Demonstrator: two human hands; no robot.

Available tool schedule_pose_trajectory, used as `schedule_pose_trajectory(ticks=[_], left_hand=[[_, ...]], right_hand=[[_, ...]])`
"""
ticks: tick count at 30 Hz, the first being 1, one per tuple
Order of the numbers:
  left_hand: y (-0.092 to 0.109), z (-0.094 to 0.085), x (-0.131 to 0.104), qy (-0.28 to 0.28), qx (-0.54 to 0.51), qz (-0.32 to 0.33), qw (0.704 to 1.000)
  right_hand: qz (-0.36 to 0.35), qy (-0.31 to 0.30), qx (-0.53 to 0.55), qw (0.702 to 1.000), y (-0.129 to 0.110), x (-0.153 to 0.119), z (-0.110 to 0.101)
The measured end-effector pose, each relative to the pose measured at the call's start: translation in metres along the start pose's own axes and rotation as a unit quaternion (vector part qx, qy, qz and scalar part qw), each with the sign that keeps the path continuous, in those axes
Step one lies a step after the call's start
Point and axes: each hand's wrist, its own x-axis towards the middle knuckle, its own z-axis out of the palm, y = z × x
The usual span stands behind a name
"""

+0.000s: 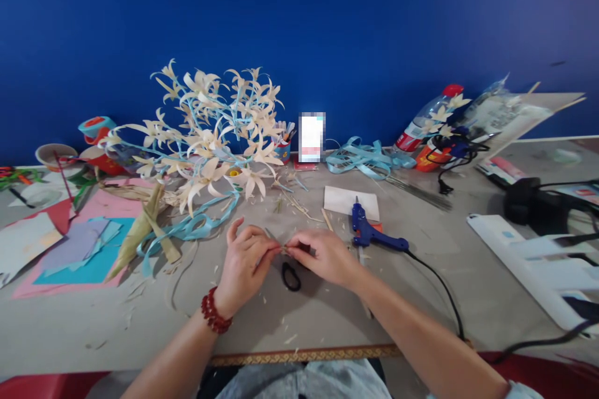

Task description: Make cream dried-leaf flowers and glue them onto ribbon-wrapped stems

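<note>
Head view shows a small straw piece (pixel 283 250) pinched between the fingertips of both hands, left hand (pixel 243 265) and right hand (pixel 322 255) closed on its ends above the counter (pixel 421 274). Black scissors (pixel 291 276) lie just beneath; a blue glue gun (pixel 369 232) rests to the right.

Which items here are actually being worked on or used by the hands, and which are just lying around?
In use:
left hand
right hand
small straw piece
scissors

Lying about:
glue gun
flower spray
blue ribbon
coloured paper
</note>
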Motion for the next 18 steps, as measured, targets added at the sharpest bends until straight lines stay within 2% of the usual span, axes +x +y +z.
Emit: schedule_pose_trajectory(ticks=[5,8,10,14,18], left_hand=[[-0.0012,0.0041,-0.0005,-0.035,-0.058,-0.065,0.996],[-0.0025,0.0051,-0.0001,-0.067,-0.060,-0.094,0.991],[-0.0018,0.0035,0.0005,-0.055,-0.024,-0.072,0.996],[0.0038,-0.0025,0.0011,-0.011,0.058,0.012,0.998],[0.0060,-0.0042,0.0003,0.003,0.060,0.015,0.998]], right_hand=[[-0.053,0.040,-0.074,0.995,-0.0004,-0.0012,0.0042],[-0.055,0.048,-0.092,0.993,0.0004,-0.0019,0.0062],[-0.039,0.043,-0.077,0.995,0.0009,-0.0017,0.0061],[-0.010,0.012,-0.035,0.999,0.0006,-0.0003,0.0032],[-0.007,-0.006,-0.005,1.000,0.0002,0.0004,-0.0003]])
